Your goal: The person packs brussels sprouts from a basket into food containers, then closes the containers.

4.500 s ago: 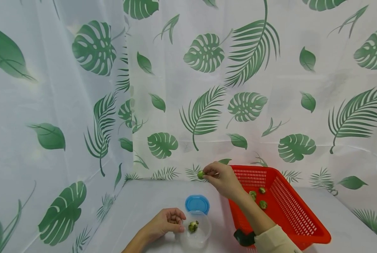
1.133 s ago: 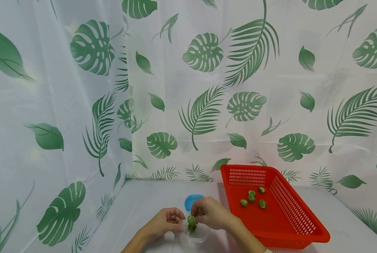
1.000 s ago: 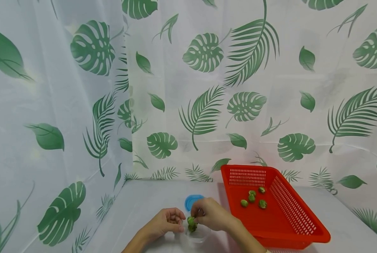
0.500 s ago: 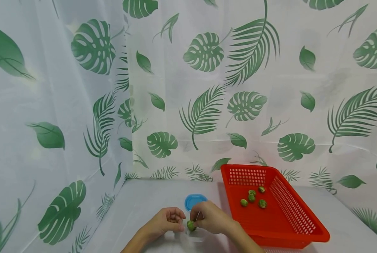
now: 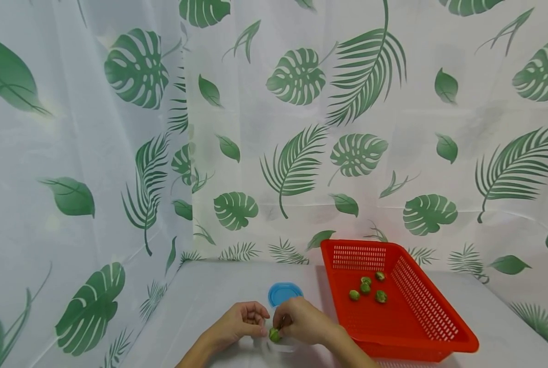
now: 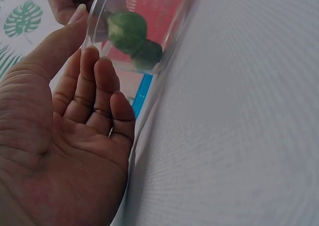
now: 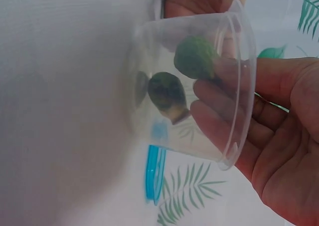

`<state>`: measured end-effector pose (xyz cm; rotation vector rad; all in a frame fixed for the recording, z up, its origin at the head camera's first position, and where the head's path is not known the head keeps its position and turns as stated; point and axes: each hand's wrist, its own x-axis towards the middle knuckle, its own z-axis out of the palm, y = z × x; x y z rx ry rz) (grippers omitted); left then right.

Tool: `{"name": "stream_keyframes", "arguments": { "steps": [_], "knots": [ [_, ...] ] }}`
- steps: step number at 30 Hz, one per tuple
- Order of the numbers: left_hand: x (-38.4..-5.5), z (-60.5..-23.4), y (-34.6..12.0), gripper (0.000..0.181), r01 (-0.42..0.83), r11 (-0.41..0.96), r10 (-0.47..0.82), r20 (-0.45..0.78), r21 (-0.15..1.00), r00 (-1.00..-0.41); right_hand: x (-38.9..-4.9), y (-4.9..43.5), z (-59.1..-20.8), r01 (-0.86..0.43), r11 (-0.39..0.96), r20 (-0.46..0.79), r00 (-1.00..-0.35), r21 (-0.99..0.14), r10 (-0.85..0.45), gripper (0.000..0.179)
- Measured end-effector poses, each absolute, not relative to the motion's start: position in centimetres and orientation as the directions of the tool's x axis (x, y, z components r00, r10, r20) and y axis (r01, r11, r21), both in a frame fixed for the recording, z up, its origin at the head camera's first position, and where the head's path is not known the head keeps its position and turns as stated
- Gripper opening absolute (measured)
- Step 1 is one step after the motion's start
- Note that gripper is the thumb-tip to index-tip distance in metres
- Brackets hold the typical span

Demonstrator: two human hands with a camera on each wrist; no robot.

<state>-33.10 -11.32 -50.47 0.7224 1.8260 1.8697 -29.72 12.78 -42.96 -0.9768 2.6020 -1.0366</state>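
My left hand [image 5: 239,324] holds the rim of a clear plastic tub [image 7: 154,39] between thumb and fingertips. My right hand [image 5: 303,319] reaches over the rim and pinches a green Brussels sprout [image 7: 194,56], with its fingertips inside the tub. Below that sprout, a second, darker Brussels sprout [image 7: 167,92] with a pale stem end lies near the tub's bottom. In the left wrist view the two sprouts show through the wall, the upper sprout [image 6: 127,31] overlapping the lower one. From the head view the lower sprout is hidden.
A blue lid [image 5: 284,293] lies on the white table [image 5: 209,286] just behind the tub. To the right stands a red perforated basket [image 5: 407,327] with several Brussels sprouts [image 5: 381,296] on its floor. Leaf-printed sheeting [image 5: 301,168] hangs behind and at the left.
My right hand has brought the sprout from beside the basket to the tub, then lowered it inside, covering the first sprout in the head view. The left hand has stayed at the rim.
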Motion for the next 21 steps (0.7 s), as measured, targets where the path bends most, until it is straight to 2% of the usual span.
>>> {"name": "stream_keyframes", "arguments": {
  "steps": [5, 15, 21],
  "knots": [
    [-33.14, -50.52, -11.3, 0.039, 0.053, -0.045, 0.636, 0.069, 0.998, -0.768, -29.8, 12.5, -43.41, -0.542, 0.52, 0.101, -0.75, -0.661, -0.653, 0.015],
    [-33.31, -50.66, -11.31, 0.045, 0.06, -0.043, 0.644, 0.074, 0.997, -0.761, -29.88, 12.36, -43.76, -0.527, 0.526, 0.097, -0.763, -0.668, -0.639, 0.017],
    [-33.32, -50.68, -11.34, 0.042, 0.057, -0.046, 0.643, 0.073, 0.997, -0.762, -29.99, 12.34, -43.88, -0.537, 0.552, 0.102, -0.769, -0.638, -0.631, 0.018]
  ]
}}
